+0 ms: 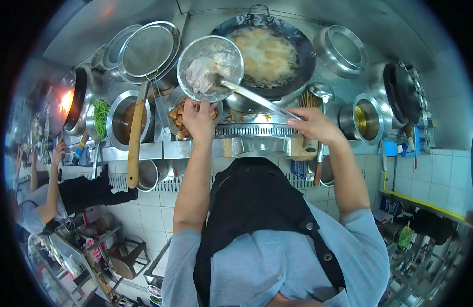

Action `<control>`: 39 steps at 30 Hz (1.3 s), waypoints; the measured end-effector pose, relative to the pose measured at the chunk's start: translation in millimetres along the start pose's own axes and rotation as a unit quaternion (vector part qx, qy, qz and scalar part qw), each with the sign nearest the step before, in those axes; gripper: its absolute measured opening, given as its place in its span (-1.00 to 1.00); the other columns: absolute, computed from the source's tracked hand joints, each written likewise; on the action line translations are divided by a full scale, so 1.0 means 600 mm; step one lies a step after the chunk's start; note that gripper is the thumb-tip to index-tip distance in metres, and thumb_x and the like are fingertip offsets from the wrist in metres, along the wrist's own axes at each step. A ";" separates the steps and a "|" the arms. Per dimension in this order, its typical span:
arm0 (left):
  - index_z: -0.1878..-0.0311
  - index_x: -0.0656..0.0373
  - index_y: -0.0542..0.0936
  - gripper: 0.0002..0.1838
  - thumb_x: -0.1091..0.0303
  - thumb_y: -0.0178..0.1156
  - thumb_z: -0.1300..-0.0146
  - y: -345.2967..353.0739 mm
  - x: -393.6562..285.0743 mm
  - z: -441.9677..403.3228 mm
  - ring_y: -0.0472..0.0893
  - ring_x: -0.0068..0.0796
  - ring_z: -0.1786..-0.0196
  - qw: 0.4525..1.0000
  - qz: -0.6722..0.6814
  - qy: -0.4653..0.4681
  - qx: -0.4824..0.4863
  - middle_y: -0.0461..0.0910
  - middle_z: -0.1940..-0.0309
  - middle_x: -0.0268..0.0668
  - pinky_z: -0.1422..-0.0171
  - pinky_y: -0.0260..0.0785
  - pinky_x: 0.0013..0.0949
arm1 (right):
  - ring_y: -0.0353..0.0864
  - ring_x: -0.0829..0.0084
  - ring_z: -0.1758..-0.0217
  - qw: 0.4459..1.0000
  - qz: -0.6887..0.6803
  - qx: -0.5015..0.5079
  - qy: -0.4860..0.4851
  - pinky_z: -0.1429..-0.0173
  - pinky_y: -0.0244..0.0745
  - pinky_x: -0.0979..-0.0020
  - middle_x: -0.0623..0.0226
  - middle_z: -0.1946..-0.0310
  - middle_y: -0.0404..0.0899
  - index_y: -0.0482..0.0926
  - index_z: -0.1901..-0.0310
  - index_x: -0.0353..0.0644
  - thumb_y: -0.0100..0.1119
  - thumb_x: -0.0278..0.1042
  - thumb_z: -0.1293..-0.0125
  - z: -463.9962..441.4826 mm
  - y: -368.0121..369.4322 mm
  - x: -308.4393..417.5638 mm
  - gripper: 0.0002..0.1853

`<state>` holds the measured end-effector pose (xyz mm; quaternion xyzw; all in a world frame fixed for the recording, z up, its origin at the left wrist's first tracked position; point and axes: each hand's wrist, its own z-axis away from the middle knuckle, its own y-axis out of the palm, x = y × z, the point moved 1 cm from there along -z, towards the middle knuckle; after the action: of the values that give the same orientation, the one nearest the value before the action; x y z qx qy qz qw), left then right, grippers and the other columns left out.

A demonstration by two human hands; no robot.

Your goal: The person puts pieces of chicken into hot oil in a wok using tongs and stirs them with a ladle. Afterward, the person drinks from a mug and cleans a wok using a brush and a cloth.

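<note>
My left hand (199,120) grips the near rim of a metal bowl (184,84), its fingers partly hidden beneath it. The bowl is tilted and holds pale, wet pieces of what looks like battered raw meat (198,74). My right hand (315,124) is closed around the end of a long metal spoon (254,97), whose head is among the pieces in the bowl. Just right of the bowl is a large dark wok (305,53) of bubbling oil, with pale food frying in it. Browned fried pieces (177,120) lie in a container below the bowl, partly covered by my left hand.
A wooden-handled strainer (136,138) rests at left, near a pot of brown liquid (128,123) and green vegetables (100,118). To the right are a ladle (322,93) and a pot of yellow oil (367,120). Flame (66,101) and another person (49,197) appear far left.
</note>
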<state>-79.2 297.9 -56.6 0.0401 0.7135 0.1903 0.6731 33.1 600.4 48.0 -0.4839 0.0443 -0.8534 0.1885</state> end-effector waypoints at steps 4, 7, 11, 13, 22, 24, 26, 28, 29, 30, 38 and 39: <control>0.25 0.31 0.49 -0.87 0.52 0.22 -0.44 0.007 -0.023 -0.003 0.68 -0.46 0.22 0.998 0.037 -0.035 -0.026 0.63 0.21 -0.20 0.03 0.74 -0.31 | 0.15 0.77 0.58 0.992 -0.123 -0.013 -0.018 0.56 0.00 0.56 0.68 0.52 0.39 0.60 -0.38 -0.12 0.38 -0.14 -0.45 0.022 -0.036 -0.026 -0.47; 0.26 0.31 0.50 -0.85 0.49 0.24 -0.45 -0.009 0.000 -0.001 0.68 -0.47 0.23 0.998 0.030 -0.042 -0.036 0.64 0.23 -0.20 0.08 0.72 -0.36 | 0.19 0.75 0.58 0.998 -0.013 -0.057 -0.010 0.53 0.09 0.56 0.62 0.45 0.52 0.64 -0.34 -0.11 0.39 -0.13 -0.44 0.043 -0.032 0.013 -0.50; 0.26 0.27 0.49 -0.85 0.50 0.24 -0.47 -0.007 0.014 0.021 0.67 -0.55 0.24 0.999 -0.040 0.030 -0.011 0.65 0.27 -0.26 0.09 0.65 -0.40 | 0.24 0.74 0.58 0.973 0.149 -0.064 -0.164 0.51 0.13 0.57 0.57 0.42 0.58 0.65 -0.31 -0.11 0.37 -0.08 -0.45 0.017 -0.041 -0.008 -0.51; 0.25 0.28 0.49 -0.85 0.50 0.22 -0.47 0.003 0.019 0.034 0.67 -0.55 0.24 0.999 -0.035 0.038 0.007 0.64 0.27 -0.27 0.07 0.67 -0.38 | 0.22 0.77 0.59 0.967 0.178 -0.039 -0.177 0.54 0.09 0.60 0.60 0.48 0.50 0.64 -0.32 -0.15 0.35 -0.08 -0.47 0.001 -0.035 -0.002 -0.50; 0.20 0.30 0.50 -0.92 0.55 0.20 -0.45 0.003 0.008 0.025 0.66 -0.51 0.27 0.996 0.063 -0.068 0.007 0.62 0.24 -0.27 0.07 0.71 -0.34 | 0.09 0.81 0.66 0.995 -0.091 0.047 0.011 0.60 -0.07 0.60 0.69 0.57 0.30 0.62 -0.30 -0.21 0.33 -0.10 -0.50 0.007 0.000 -0.041 -0.52; 0.19 0.30 0.50 -0.93 0.55 0.20 -0.44 0.005 -0.002 0.021 0.66 -0.50 0.25 0.990 0.092 -0.106 -0.015 0.62 0.24 -0.26 0.07 0.71 -0.35 | 0.10 0.82 0.63 0.998 -0.064 0.007 -0.009 0.58 -0.07 0.60 0.70 0.53 0.37 0.61 -0.32 -0.23 0.34 -0.13 -0.49 0.025 -0.004 -0.028 -0.51; 0.20 0.28 0.48 -0.91 0.54 0.21 -0.44 0.000 0.003 0.012 0.68 -0.44 0.20 0.993 0.075 -0.085 -0.019 0.63 0.21 -0.22 0.00 0.72 -0.29 | 0.38 0.74 0.33 0.996 0.031 -0.059 -0.052 0.26 0.30 0.57 0.56 0.30 0.59 0.61 -0.32 -0.29 0.37 -0.17 -0.46 0.037 -0.018 -0.017 -0.49; 0.21 0.25 0.47 -0.88 0.53 0.23 -0.44 -0.013 0.011 0.002 0.70 -0.39 0.15 0.996 0.055 -0.065 -0.020 0.64 0.18 -0.18 -0.06 0.72 -0.23 | 0.58 0.63 0.04 0.986 0.071 -0.105 -0.109 -0.08 0.51 0.49 0.35 0.08 0.75 0.63 -0.28 -0.35 0.43 -0.16 -0.41 0.040 -0.040 -0.024 -0.47; 0.21 0.26 0.47 -0.88 0.54 0.23 -0.44 -0.018 0.015 -0.002 0.70 -0.40 0.15 0.996 0.057 -0.063 -0.025 0.63 0.19 -0.17 -0.04 0.73 -0.25 | 0.60 0.56 0.02 0.981 0.104 -0.133 -0.101 -0.16 0.52 0.43 0.29 0.05 0.77 0.61 -0.28 -0.37 0.44 -0.18 -0.39 0.048 -0.051 -0.008 -0.45; 0.21 0.26 0.47 -0.88 0.55 0.23 -0.43 -0.021 0.020 -0.004 0.70 -0.40 0.16 0.997 0.050 -0.057 -0.034 0.63 0.20 -0.18 -0.03 0.73 -0.25 | 0.59 0.56 0.01 0.977 0.107 -0.147 -0.109 -0.17 0.52 0.42 0.28 0.04 0.76 0.61 -0.28 -0.37 0.44 -0.19 -0.39 0.049 -0.062 -0.008 -0.45; 0.24 0.27 0.44 -0.86 0.58 0.22 -0.44 -0.052 0.006 -0.004 0.70 -0.40 0.18 0.998 0.021 -0.015 -0.060 0.61 0.20 -0.17 -0.03 0.75 -0.27 | 0.73 -0.01 -0.13 0.924 0.318 -0.206 -0.053 -0.26 0.57 0.15 -0.04 -0.07 0.74 0.68 -0.26 -0.09 0.46 0.02 -0.26 -0.023 -0.081 -0.044 -0.41; 0.24 0.27 0.44 -0.86 0.57 0.22 -0.44 -0.054 0.005 -0.002 0.70 -0.40 0.18 0.998 0.018 -0.012 -0.057 0.61 0.19 -0.17 -0.03 0.75 -0.27 | 0.73 -0.03 -0.13 0.919 0.336 -0.206 -0.033 -0.26 0.57 0.13 -0.04 -0.07 0.74 0.68 -0.27 -0.08 0.45 0.03 -0.26 -0.044 -0.077 -0.038 -0.40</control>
<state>-74.3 268.8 -70.1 0.0168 0.6929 0.2417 0.6791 8.3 648.6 27.2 -0.4970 0.3727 -0.6954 0.3612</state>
